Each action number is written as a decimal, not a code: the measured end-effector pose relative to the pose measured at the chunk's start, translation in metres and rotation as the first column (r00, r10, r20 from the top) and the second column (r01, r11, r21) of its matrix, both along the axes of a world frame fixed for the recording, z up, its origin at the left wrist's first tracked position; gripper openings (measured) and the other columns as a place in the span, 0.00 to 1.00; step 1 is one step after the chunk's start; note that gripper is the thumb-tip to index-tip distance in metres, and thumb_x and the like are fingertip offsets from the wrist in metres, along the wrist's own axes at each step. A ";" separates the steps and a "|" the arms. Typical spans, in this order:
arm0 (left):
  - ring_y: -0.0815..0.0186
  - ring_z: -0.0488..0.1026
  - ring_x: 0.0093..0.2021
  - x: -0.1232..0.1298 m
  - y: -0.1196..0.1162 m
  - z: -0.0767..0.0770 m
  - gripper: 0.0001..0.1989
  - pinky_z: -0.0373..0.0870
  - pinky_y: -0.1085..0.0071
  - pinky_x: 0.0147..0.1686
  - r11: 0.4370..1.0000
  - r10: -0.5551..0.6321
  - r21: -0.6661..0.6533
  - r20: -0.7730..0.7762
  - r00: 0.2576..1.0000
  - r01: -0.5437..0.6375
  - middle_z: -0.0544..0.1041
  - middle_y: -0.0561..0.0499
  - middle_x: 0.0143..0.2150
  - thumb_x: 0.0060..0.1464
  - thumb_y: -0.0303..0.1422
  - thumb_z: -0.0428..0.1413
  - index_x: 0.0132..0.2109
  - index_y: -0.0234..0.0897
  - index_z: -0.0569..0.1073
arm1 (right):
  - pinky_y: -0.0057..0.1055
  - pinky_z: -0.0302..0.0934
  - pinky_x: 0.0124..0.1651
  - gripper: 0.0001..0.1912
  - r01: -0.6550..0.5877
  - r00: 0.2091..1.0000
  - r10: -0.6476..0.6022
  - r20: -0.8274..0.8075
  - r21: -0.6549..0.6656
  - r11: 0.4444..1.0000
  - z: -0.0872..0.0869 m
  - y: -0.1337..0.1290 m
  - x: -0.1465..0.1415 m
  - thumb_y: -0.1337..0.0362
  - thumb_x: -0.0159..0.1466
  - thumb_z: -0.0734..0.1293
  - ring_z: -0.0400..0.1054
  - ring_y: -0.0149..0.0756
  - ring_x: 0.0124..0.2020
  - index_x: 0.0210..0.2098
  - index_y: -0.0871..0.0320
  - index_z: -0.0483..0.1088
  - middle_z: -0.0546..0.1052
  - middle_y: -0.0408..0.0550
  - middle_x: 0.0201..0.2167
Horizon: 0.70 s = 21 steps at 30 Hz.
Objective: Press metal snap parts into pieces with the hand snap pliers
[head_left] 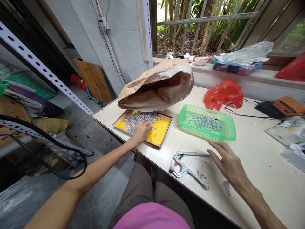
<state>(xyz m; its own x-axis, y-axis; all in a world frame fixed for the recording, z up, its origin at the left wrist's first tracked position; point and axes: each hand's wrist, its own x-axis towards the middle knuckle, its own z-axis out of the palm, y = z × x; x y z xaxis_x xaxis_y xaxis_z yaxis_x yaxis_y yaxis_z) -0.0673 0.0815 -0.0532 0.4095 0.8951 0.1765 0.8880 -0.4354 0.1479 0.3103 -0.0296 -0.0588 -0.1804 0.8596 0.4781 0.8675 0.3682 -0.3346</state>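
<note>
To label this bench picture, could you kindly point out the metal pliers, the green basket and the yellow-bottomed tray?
Metal pliers (186,170), head view: body by the lower handle.
Green basket (206,135), head view: near wall.
Yellow-bottomed tray (161,128), head view: bare yellow floor.

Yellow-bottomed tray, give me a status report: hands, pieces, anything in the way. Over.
Left-hand grip at metal pieces in tray, hold unclear. Right-hand grip open, near pliers and green basket. Paper bag hides part of tray's far edge.
</note>
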 end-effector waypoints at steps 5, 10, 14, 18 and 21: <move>0.56 0.64 0.44 0.023 0.010 0.005 0.12 0.62 0.63 0.39 0.999 0.017 -0.048 -0.124 0.992 -0.023 0.75 0.41 0.39 0.60 0.31 0.52 0.35 0.32 0.79 | 0.36 0.67 0.45 0.16 -0.084 0.996 0.078 -0.043 -0.143 0.986 -0.017 -0.035 -0.017 0.60 0.69 0.58 0.70 0.39 0.46 0.54 0.54 0.68 0.72 0.51 0.46; 0.53 0.65 0.45 0.036 0.019 0.001 0.10 0.60 0.62 0.38 0.996 0.035 -0.073 -0.201 0.979 -0.051 0.75 0.38 0.38 0.57 0.28 0.54 0.33 0.29 0.78 | 0.37 0.68 0.46 0.14 -0.103 0.994 0.095 -0.049 -0.193 0.976 -0.023 -0.063 -0.036 0.60 0.69 0.58 0.70 0.39 0.44 0.51 0.53 0.69 0.73 0.50 0.46; 0.54 0.66 0.44 0.035 0.023 0.005 0.09 0.61 0.63 0.39 0.997 0.037 -0.066 -0.149 0.988 -0.048 0.75 0.38 0.38 0.57 0.26 0.52 0.33 0.30 0.77 | 0.38 0.67 0.47 0.14 -0.122 0.992 0.110 -0.063 -0.226 0.967 -0.026 -0.078 -0.045 0.62 0.69 0.58 0.69 0.40 0.45 0.51 0.55 0.69 0.73 0.52 0.44; 0.61 0.68 0.38 0.046 0.000 0.019 0.07 0.63 0.66 0.39 0.998 -0.022 -0.064 0.093 0.995 0.028 0.75 0.45 0.33 0.56 0.26 0.51 0.34 0.33 0.74 | 0.39 0.65 0.44 0.13 -0.101 0.995 0.102 -0.011 -0.274 0.956 -0.026 -0.086 -0.047 0.62 0.69 0.58 0.69 0.41 0.42 0.49 0.56 0.70 0.74 0.52 0.40; 0.68 0.68 0.30 0.062 -0.038 0.025 0.03 0.63 0.72 0.33 0.967 -0.039 -0.228 0.294 0.955 0.109 0.73 0.52 0.29 0.55 0.28 0.53 0.35 0.35 0.72 | 0.37 0.64 0.41 0.13 -0.059 0.996 0.074 0.041 -0.286 0.956 -0.028 -0.086 -0.046 0.62 0.69 0.58 0.69 0.40 0.39 0.47 0.56 0.71 0.73 0.52 0.37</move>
